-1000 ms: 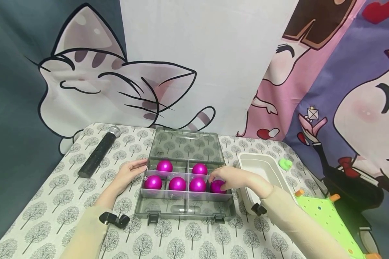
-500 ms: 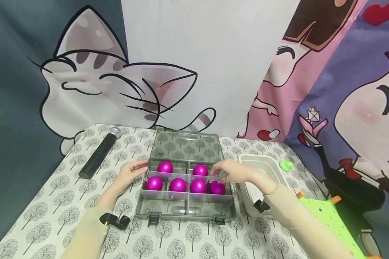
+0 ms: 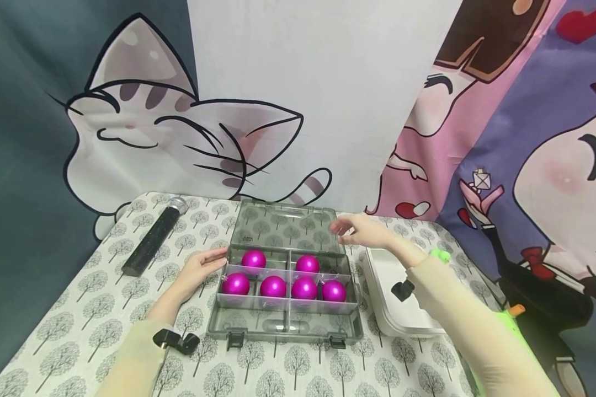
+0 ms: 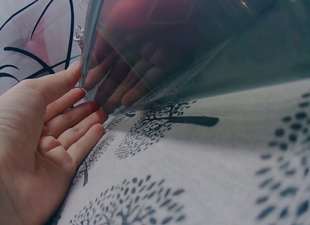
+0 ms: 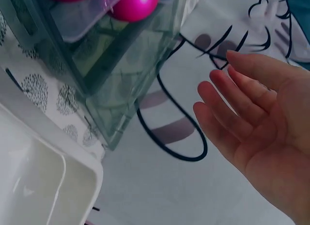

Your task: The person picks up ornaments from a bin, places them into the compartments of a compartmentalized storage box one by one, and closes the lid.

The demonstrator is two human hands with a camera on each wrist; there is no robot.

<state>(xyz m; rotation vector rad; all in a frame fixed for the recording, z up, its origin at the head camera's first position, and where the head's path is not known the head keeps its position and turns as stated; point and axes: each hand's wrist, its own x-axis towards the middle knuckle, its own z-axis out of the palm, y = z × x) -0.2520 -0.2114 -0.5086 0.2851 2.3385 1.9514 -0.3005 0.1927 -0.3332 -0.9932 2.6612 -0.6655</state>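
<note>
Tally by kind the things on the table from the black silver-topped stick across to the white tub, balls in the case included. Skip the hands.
Black stick: 1
Magenta balls: 6
Divided case: 1
White tub: 1
Total: 9

From my end, clock centred on grey divided box [image 3: 248, 321]: I count 6 magenta balls [image 3: 273, 286], 2 in back row, 4 in mid row; lid [image 3: 285, 226] laid back at 12 o'clk. L hand [image 3: 195, 275] has fingertips at box wall, approx 10. R hand [image 3: 365, 230], fingers loosely bent, nr lid's edge, approx 2. White tub [image 3: 392, 311] at 3; black tube w/ silver tip [image 3: 154, 237], approx 10, further out.
</note>
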